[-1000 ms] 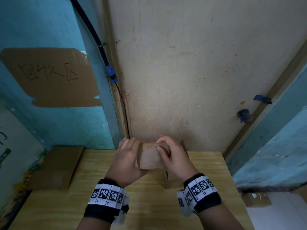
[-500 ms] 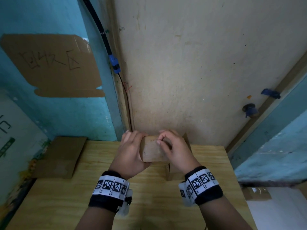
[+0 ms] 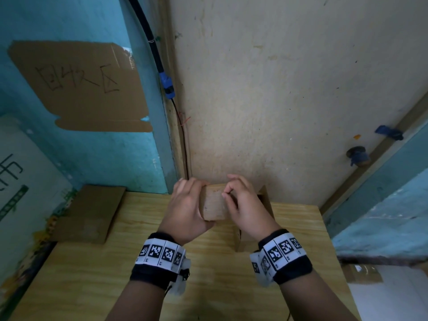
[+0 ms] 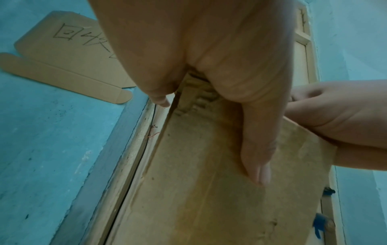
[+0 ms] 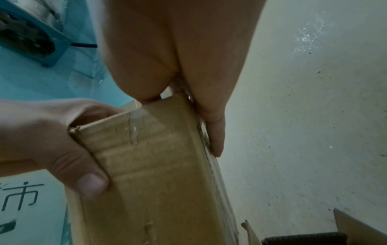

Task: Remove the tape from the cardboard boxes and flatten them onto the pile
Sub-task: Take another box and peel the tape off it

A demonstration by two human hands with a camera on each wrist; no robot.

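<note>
A small brown cardboard box is held up above the wooden table, close to the wall. My left hand grips its left side, with the thumb on the near face. My right hand has curled fingers pinching the box's top edge. Clear tape shines on the box, and a right finger lies along a taped edge. In the left wrist view my left hand spans the box. A second cardboard box stands on the table behind my right hand.
Flattened cardboard lies at the table's far left corner. A cardboard sign with writing hangs on the blue wall. A black cable runs down the wall corner. The table's right edge drops to the floor.
Both hands keep hold of the small box in about the same place. The right fingers have curled tighter at its top edge. The head view has shifted slightly.
</note>
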